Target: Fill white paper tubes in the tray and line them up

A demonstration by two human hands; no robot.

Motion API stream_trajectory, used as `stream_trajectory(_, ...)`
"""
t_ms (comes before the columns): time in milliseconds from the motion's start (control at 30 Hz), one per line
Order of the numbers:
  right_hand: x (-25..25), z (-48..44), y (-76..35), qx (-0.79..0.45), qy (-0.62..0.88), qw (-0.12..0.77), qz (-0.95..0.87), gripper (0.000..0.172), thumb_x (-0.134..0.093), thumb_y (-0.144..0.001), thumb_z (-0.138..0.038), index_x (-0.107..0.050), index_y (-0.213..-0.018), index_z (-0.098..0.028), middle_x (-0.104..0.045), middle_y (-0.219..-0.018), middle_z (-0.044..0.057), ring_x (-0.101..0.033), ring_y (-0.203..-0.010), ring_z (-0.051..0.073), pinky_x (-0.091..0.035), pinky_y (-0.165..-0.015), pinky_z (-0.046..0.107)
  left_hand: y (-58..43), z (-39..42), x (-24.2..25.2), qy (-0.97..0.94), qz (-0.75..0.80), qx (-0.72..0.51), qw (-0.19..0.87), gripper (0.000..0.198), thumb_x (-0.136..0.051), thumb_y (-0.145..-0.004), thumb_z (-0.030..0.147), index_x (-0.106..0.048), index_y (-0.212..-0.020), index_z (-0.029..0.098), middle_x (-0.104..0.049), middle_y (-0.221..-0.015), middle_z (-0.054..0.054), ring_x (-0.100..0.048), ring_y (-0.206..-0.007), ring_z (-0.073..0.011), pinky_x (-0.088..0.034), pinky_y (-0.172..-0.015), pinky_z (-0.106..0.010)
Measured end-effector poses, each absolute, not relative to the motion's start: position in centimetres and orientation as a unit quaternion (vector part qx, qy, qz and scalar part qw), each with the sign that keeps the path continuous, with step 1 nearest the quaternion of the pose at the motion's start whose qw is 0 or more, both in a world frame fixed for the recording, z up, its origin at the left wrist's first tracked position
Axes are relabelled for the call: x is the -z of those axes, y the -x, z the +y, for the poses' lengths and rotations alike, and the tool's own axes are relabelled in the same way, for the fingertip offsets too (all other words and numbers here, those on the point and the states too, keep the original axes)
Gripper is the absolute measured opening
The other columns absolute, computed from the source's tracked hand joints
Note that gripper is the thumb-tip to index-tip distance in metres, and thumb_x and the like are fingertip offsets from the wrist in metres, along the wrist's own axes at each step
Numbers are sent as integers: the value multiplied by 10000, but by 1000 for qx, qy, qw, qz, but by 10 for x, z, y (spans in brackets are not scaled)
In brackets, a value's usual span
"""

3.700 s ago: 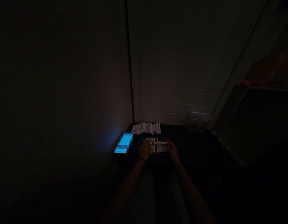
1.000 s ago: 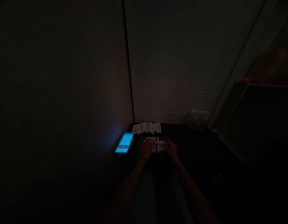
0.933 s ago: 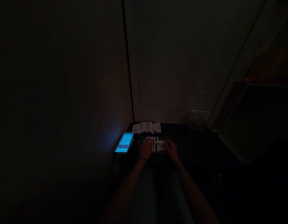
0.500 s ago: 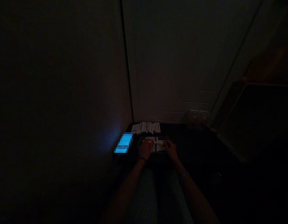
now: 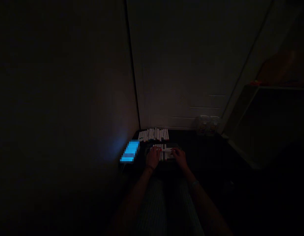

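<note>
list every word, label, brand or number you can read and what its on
No text can be read.
Held marker: any print is too small and dark.
Other markers: nothing legible.
Two clear containers: dim markings, too blurred to read.
Lit screen: pixelated, unreadable.

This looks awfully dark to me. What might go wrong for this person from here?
The white marker, held crosswise between the left hand and right hand, might slip and disturb the markers below it. In such dim light, colours could easily be mistaken. The cord by the glowing screen might also get snagged, since it appears to hang near the table's edge.
</note>
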State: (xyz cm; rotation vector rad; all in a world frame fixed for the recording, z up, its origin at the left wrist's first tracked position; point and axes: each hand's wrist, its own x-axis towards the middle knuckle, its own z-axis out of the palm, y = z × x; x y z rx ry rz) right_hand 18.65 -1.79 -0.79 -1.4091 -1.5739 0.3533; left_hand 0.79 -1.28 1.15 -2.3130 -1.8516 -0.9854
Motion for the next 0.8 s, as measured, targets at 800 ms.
stream_trajectory(800,11,-15,-186,-127,590,453,-657,301,-424,-794,-434,-621,-907,-237,-659,-747,-3,-583,-768,159,-365,-759,260,-7,-12,-9,750,-578,321,16,293,-267,-884,355,-479,-986,181,-553,-1001,-72,-552,-877,-174,-398,-737,-275)
